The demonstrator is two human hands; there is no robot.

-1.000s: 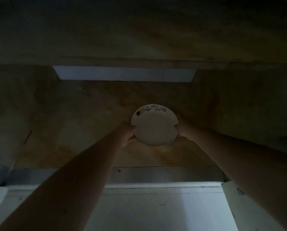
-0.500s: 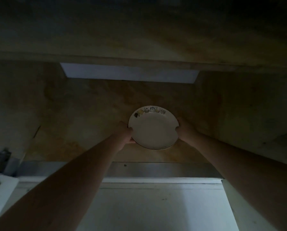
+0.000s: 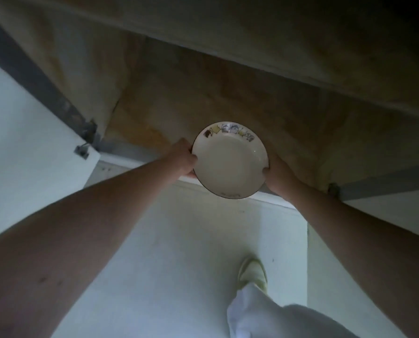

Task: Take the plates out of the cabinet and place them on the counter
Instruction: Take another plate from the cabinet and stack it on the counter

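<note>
A round white plate (image 3: 229,162) with a dark rim and small cartoon figures along its far edge is held level between both hands. My left hand (image 3: 183,158) grips its left edge and my right hand (image 3: 278,174) grips its right edge. The plate hangs over the front edge of the low cabinet (image 3: 203,76), whose dim wooden floor shows behind it. No other plates are visible inside. No counter is in view.
An open white cabinet door (image 3: 25,147) with a metal hinge (image 3: 86,140) stands at the left. Another white door (image 3: 384,215) is at the right. Pale floor (image 3: 169,252) lies below, with my white trouser leg (image 3: 264,315) and light shoe (image 3: 252,272).
Both hands have drawn the plate from deep inside the cabinet back to its front edge. The view has pulled back and tilted, so the floor, my leg and the left door now show.
</note>
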